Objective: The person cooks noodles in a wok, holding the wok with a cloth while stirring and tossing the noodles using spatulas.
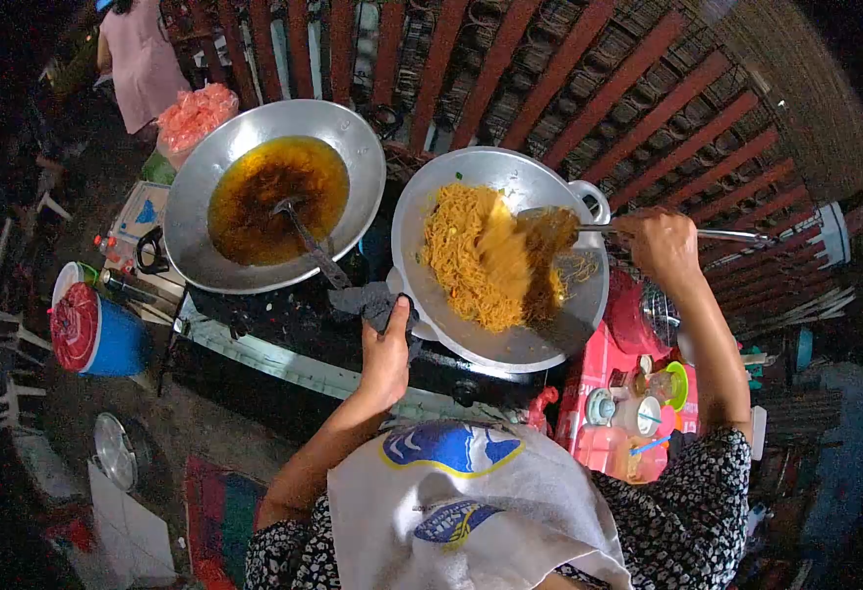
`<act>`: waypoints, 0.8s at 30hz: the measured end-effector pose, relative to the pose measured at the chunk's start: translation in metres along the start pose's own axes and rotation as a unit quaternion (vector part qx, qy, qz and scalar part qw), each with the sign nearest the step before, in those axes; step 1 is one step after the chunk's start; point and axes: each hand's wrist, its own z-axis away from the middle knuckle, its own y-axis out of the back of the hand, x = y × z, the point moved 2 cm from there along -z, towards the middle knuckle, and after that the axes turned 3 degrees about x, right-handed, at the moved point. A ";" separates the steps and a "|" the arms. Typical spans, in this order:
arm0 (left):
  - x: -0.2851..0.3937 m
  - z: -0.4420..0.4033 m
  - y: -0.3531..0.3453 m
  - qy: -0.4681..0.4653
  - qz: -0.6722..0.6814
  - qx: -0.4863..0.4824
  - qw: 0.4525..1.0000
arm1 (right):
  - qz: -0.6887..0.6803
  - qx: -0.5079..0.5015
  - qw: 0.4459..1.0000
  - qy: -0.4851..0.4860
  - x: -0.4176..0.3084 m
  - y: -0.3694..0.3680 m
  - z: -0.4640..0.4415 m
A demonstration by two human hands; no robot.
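My right hand is closed around the metal handle of a spatula. The spatula's blade sits among yellow-brown fried noodles in a silver wok; part of the noodles is smeared by motion. Bunched under the fingers of my left hand is a dark grey cloth, pressed at the wok's left handle. To the left stands a second, wider wok with amber-brown liquid. A ladle leans in it, its handle end reaching close to the cloth.
Both woks rest on a black stove. Jars and cups crowd a red-covered surface on the right. A slatted red-brown barrier runs behind. At left are a blue bucket and a bag of pink-orange pieces. Another person stands at the far left.
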 end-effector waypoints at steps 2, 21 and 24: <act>0.004 0.005 -0.003 -0.010 -0.004 0.005 1.000 | 0.016 -0.013 1.000 -0.020 0.011 -0.006 -0.007; -0.002 -0.001 0.004 -0.008 -0.059 0.031 0.998 | -0.430 -0.100 0.897 -0.014 -0.001 -0.107 -0.043; 0.000 -0.002 0.005 -0.016 -0.063 0.030 0.997 | -0.329 -0.103 0.938 -0.031 0.012 -0.067 -0.036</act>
